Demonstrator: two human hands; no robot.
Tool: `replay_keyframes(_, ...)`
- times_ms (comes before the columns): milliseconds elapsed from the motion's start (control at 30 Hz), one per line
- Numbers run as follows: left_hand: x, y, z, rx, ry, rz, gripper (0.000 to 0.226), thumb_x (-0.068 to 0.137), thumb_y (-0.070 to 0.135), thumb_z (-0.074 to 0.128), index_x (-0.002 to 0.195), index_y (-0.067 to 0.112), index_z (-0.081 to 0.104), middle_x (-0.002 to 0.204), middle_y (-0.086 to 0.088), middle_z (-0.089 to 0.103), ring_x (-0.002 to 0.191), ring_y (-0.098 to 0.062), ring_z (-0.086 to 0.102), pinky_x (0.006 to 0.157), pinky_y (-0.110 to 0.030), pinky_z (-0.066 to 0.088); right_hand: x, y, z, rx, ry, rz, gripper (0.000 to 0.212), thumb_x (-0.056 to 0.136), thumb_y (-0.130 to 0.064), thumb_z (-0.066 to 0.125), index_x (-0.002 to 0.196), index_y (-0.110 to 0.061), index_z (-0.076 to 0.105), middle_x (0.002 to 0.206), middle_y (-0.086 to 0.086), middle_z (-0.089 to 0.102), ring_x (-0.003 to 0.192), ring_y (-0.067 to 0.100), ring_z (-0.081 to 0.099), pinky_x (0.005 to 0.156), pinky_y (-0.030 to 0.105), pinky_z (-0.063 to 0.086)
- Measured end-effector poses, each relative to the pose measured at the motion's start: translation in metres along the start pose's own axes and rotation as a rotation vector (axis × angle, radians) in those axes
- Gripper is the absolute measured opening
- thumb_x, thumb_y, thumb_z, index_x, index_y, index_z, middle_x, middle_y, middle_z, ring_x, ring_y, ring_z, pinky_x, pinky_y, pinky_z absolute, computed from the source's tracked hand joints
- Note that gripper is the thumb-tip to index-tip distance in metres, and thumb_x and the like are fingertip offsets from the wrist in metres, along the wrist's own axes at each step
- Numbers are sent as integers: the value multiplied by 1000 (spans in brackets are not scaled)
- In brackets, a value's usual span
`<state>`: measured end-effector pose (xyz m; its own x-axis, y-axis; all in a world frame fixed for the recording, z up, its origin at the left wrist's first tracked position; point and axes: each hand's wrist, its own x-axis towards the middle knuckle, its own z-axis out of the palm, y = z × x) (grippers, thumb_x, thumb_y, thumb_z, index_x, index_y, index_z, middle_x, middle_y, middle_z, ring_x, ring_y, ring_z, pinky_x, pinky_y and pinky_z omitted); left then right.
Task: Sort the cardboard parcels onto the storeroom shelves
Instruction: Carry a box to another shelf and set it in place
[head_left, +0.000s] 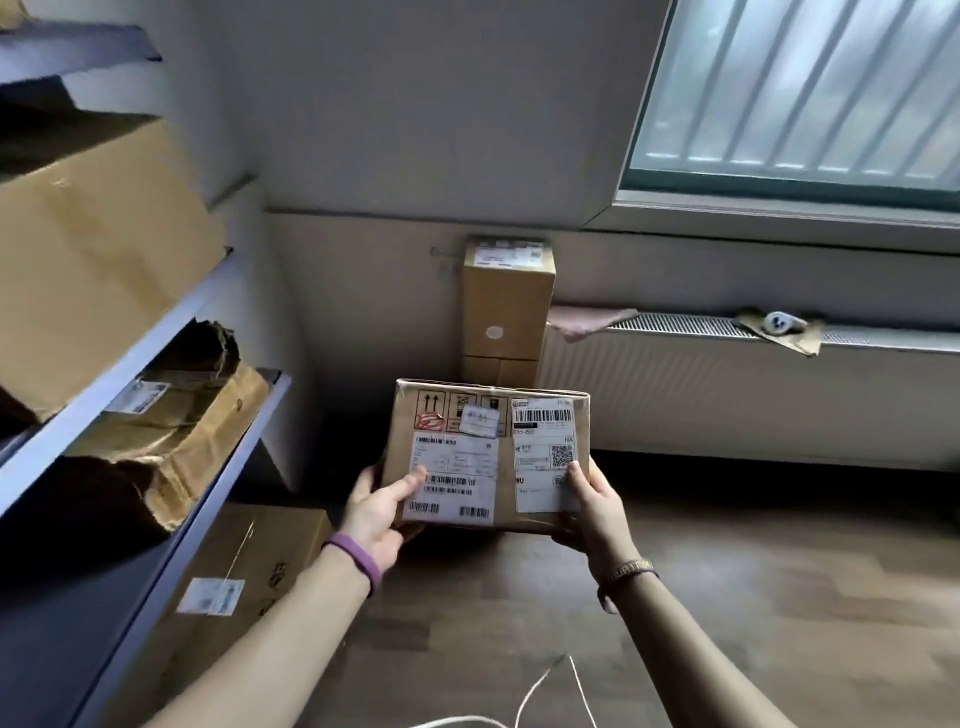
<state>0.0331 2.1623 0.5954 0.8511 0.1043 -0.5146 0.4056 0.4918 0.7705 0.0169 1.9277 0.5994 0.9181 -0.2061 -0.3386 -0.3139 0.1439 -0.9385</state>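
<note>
A flat brown cardboard parcel (491, 452) with white shipping labels and barcodes is held up in front of me above the floor. My left hand (376, 512) grips its lower left corner, thumb across the label. My right hand (589, 512) grips its lower right corner, thumb on the right label. The grey metal shelves (171, 322) stand to the left, about an arm's reach from the parcel.
Several cardboard boxes fill the shelves: a large one (93, 249) up top, a crumpled one (182, 436) below, another (249, 577) at the bottom. A tall box (506, 306) leans on the far wall beside a radiator (727, 395). White cord (540, 691) lies on the wooden floor.
</note>
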Motion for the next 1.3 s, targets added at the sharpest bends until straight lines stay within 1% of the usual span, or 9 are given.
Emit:
replay_keyframes(200, 117, 29, 47, -4, 11, -11, 54, 82, 5, 69, 131, 17, 49, 112, -16, 68, 101, -36, 65, 79, -49, 54, 132, -15, 15, 4, -4, -29, 29, 101, -32, 48, 128, -30, 58, 124, 1, 67, 99, 20, 63, 70, 27, 52)
replay_keyframes(267, 161, 35, 65, -2, 26, -25, 53, 82, 5, 68, 130, 17, 49, 111, -16, 68, 99, -35, 66, 74, -46, 55, 185, -15, 18, 25, -17, -20, 30, 101, -29, 48, 129, -27, 58, 125, 1, 67, 109, 23, 64, 84, 37, 56)
replay_keyframes(367, 233, 41, 93, 10, 64, -60, 52, 82, 5, 69, 129, 18, 50, 109, -15, 69, 97, -33, 67, 72, -45, 55, 268, -15, 20, 57, -36, 13, 34, 101, -24, 49, 134, -20, 56, 127, 3, 66, 121, 24, 60, 105, 50, 46)
replay_keyframes(600, 388, 47, 151, 34, 161, -196, 42, 83, 4, 68, 120, 18, 55, 100, -12, 73, 89, -29, 70, 65, -42, 56, 438, -14, 25, -6, -10, 191, 26, 98, -27, 50, 119, -33, 65, 117, -4, 71, 110, 22, 66, 96, 47, 51)
replay_keyframes(733, 458, 42, 167, 52, 201, -250, 37, 82, 4, 69, 115, 19, 59, 97, -10, 74, 83, -25, 71, 59, -38, 56, 507, -2, 30, -21, -13, 264, 25, 99, -29, 51, 119, -31, 65, 117, 0, 71, 109, 24, 67, 93, 49, 54)
replay_keyframes(867, 508, 36, 173, 94, 216, -288, 35, 81, 8, 71, 113, 18, 62, 95, -9, 75, 86, -25, 72, 62, -37, 56, 554, 14, 34, -40, 8, 300, 24, 99, -24, 50, 117, -27, 65, 119, 0, 70, 109, 19, 66, 98, 44, 52)
replay_keyframes(1067, 554, 24, 174, 122, 252, -347, 32, 82, 8, 70, 112, 18, 64, 97, -9, 75, 88, -24, 71, 63, -36, 55, 593, 29, 42, -82, 16, 360, 21, 99, -28, 50, 110, -36, 66, 114, -6, 72, 103, 15, 67, 91, 40, 55)
replay_keyframes(1167, 567, 20, 173, 135, 258, -359, 27, 83, 8, 70, 108, 19, 66, 97, -9, 75, 87, -23, 71, 61, -35, 56, 602, 34, 44, -136, 17, 366, 19, 94, -39, 51, 107, -39, 65, 112, -6, 72, 100, 15, 67, 88, 40, 53)
replay_keyframes(1300, 571, 14, 171, 171, 280, -358, 30, 82, 11, 71, 111, 17, 66, 99, -9, 74, 92, -24, 70, 68, -37, 55, 608, 46, 45, -182, 36, 326, 20, 101, -30, 47, 116, -36, 58, 119, -11, 66, 101, -4, 61, 81, 17, 47)
